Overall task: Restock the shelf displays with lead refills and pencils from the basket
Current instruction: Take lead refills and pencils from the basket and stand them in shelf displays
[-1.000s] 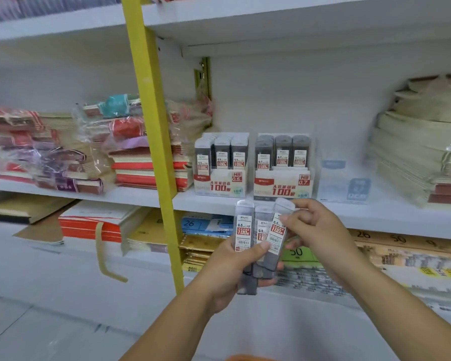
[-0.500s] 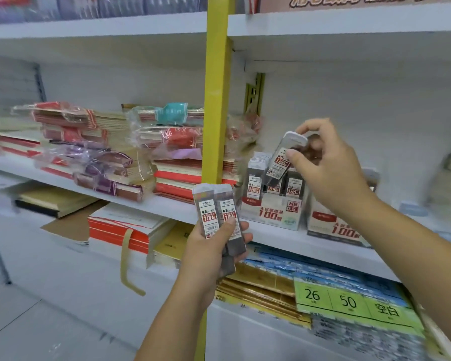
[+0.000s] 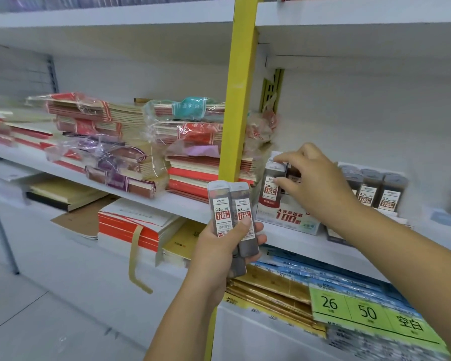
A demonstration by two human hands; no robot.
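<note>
Your right hand (image 3: 315, 186) pinches one refill case (image 3: 271, 183), seating it in the display box (image 3: 287, 217) on the shelf (image 3: 188, 204), so restocking looks under way but unfinished. Your left hand (image 3: 227, 246) grips at least two spare cases (image 3: 231, 209) in front of the shelf. Beside the box stand three neighbouring cases (image 3: 369, 190); no basket or pencils show.

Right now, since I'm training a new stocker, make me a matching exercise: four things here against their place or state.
Column A: 1 left hand; 2 right hand; 3 0.7 refills; 4 green label
Column B: a lowest, at bottom right; b pinching a single refill in the 0.5 display box; c standing right of the right hand; d gripping 0.5 refills
Pairs: 1-d, 2-b, 3-c, 4-a
</note>
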